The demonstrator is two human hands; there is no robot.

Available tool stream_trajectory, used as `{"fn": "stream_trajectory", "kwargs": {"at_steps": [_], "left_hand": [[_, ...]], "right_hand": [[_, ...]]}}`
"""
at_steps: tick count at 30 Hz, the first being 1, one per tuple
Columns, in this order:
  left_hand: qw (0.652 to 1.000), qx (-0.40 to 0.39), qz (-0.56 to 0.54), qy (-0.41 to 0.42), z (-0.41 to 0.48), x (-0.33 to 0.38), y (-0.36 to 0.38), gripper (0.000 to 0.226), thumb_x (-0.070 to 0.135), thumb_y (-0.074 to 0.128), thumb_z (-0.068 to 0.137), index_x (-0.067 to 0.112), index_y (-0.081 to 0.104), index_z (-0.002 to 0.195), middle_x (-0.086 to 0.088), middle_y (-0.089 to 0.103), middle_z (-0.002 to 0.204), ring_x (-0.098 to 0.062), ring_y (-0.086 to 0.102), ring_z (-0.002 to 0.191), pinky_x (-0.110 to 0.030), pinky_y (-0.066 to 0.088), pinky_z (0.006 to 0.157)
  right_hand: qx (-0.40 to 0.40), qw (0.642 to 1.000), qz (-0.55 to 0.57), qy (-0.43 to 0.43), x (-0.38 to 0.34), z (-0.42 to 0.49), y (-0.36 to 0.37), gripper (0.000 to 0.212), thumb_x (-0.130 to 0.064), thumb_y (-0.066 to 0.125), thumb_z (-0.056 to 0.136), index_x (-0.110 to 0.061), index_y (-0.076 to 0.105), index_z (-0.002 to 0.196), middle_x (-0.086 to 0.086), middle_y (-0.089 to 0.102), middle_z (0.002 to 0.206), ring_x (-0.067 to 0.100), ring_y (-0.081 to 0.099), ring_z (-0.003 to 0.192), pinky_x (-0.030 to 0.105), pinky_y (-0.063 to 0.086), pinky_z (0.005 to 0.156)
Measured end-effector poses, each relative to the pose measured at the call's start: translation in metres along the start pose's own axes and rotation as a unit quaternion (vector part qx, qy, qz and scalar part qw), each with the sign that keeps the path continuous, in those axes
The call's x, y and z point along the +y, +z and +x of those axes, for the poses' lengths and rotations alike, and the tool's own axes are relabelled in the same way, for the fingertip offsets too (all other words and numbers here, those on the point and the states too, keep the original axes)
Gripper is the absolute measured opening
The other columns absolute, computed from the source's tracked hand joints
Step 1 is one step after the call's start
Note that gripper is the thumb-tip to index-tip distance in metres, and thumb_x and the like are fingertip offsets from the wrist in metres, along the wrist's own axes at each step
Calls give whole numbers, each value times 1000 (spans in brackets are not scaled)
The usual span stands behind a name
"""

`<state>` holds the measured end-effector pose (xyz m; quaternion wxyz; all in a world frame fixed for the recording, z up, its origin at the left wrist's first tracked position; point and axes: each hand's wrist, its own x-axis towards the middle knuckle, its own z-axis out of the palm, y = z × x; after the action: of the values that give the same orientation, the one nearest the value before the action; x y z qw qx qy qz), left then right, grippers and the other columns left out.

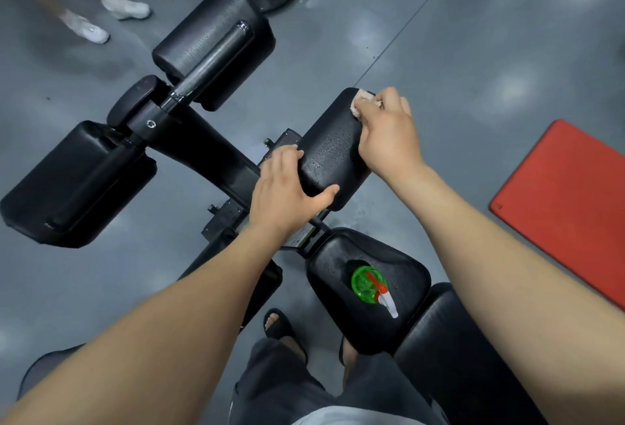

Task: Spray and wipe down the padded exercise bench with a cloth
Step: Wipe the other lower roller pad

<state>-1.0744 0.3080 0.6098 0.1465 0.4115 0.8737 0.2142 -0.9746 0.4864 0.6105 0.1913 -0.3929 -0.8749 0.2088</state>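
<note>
Padded exercise bench (216,160), black and seen from above, stood on a grey gym floor (473,69) and filled the middle of our view. We found no writing we could read. A small label (299,238) on the frame below our left wrist had print too small to make out, and faint marks on the far roller pad (216,49) were illegible.

The bench's vinyl was glossy and finely textured. The short pad (333,160) between our hands was speckled with droplets. A second roller pad (77,184) lay to the left.

Our right hand (389,133) rested on the far right corner of the short pad. Its fingers were curled around a pale, bunched cloth (360,101) and pressed it against the vinyl. Our left hand (287,194) lay on the pad's near left edge, with fingers spread and fairly straight along the side and the thumb stretched across the near end.

A translucent green spray bottle (370,284) with a red and white trigger head stood upright on the seat pad (341,323), nearer to us, and neither hand touched it. The seat also showed a wet sheen.

A red mat (568,201) lay on the floor to the right, well apart from the bench. Another person's white sneakers (111,15) showed at the upper left. Our own black sandal (279,324) showed below, beside the seat.
</note>
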Motion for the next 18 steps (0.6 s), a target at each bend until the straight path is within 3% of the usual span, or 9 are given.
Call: {"fn": "stream_trajectory", "kwargs": {"at_steps": [3, 7, 9, 11, 15, 18], "left_hand": [[999, 2, -23, -22, 1, 1, -2, 87, 68, 76, 69, 23, 40, 134, 10, 43, 138, -17, 43, 130, -43, 48, 99], [997, -37, -16, -68, 3, 4, -4, 112, 74, 72, 68, 25, 23, 155, 7, 33, 157, -16, 31, 146, -41, 40, 110], [994, -66, -5, -87, 5, 4, -4, 116, 78, 68, 67, 27, 19, 158, 8, 30, 161, -15, 29, 148, -43, 39, 112], [993, -72, -1, -90, 6, 4, -5, 113, 81, 66, 65, 29, 22, 155, 10, 34, 158, -15, 33, 145, -44, 42, 110], [993, -78, -8, -91, 5, 4, -7, 109, 82, 65, 66, 31, 25, 153, 10, 35, 154, -14, 35, 143, -45, 43, 108], [993, -71, -27, -95, 5, 2, -9, 88, 72, 56, 80, 31, 28, 153, 9, 37, 154, -15, 36, 143, -45, 42, 107]], "right_hand": [[-29, 998, -13, -55, -12, -11, 3, 31, 0, 49, 85, -14, 68, 105, 10, 52, 105, 32, 47, 95, 40, 48, 70], [-89, 981, 2, -175, -20, -31, 2, 37, -10, 41, 86, -14, 71, 109, 9, 55, 104, 28, 46, 85, 35, 43, 70], [-102, 973, -25, -204, -14, -26, -5, 32, -8, 50, 89, -17, 71, 111, 8, 56, 104, 29, 47, 84, 35, 42, 72], [-85, 980, -39, -175, -2, -10, -11, 30, -3, 58, 90, -19, 71, 111, 9, 55, 104, 31, 48, 86, 36, 42, 73], [-51, 995, -40, -72, 11, 19, -15, 27, -8, 52, 98, -19, 71, 112, 11, 53, 106, 32, 46, 94, 38, 43, 80], [-41, 997, -40, -44, 6, 16, -7, 29, -2, 50, 95, -16, 69, 112, 10, 53, 108, 25, 37, 93, 33, 39, 80]]}}
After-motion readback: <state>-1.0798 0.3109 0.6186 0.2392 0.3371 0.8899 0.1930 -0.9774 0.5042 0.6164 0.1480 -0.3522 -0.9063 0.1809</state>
